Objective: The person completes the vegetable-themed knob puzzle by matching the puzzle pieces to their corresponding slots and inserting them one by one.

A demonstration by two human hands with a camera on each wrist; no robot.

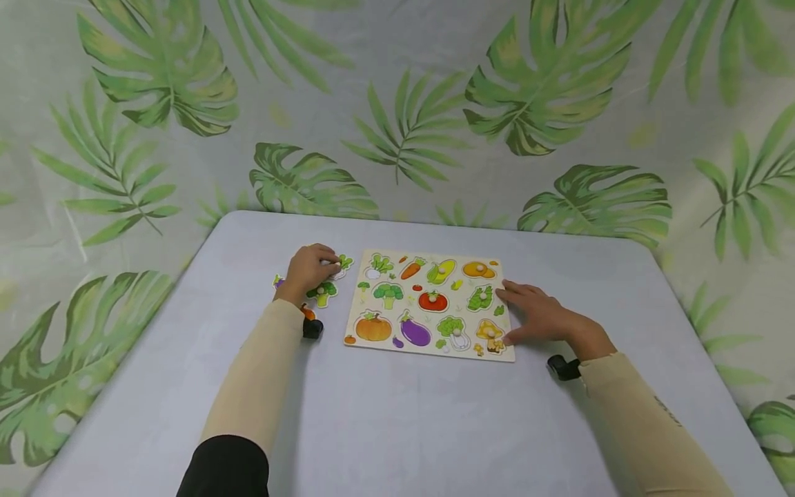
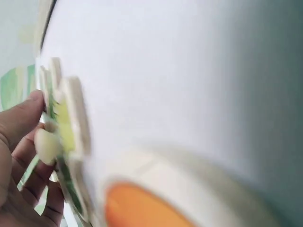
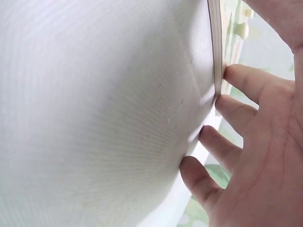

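My left hand pinches a leafy green-and-white vegetable puzzle piece left of the board. Just below it lies a broccoli piece with a round knob. Part of an orange piece shows beside the left wrist, and a purple piece is mostly hidden behind that hand. The wooden vegetable puzzle board lies flat in the middle. Along its right edge rests my right hand, fingers spread; two fingertips touch the board's side in the right wrist view.
A white-covered table bears the board and loose pieces. Behind it hangs a leaf-print cloth. On the board, knobs stand on several pieces, among them the tomato and the corn. Black wrist cameras sit under both wrists.
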